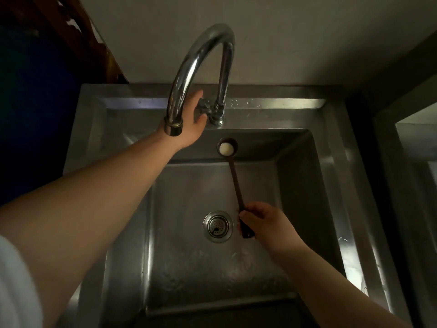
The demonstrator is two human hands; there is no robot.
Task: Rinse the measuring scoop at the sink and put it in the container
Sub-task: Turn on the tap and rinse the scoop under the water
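Observation:
A long dark brown measuring scoop [235, 176] hangs over the steel sink [335, 185], its small round bowl with something white in it pointing toward the back wall. My right hand [262, 223] grips the end of its handle above the basin, just right of the drain [217, 226]. My left hand [192, 121] reaches behind the curved chrome faucet spout [189, 67] and rests on the tap handle [204, 106] at the faucet's base. No water is visibly running. No container is in view.
A wall stands right behind the sink. A dark blue surface and a brown wooden piece [78, 31] are at the upper left. A second steel unit [411, 143] borders the sink on the right.

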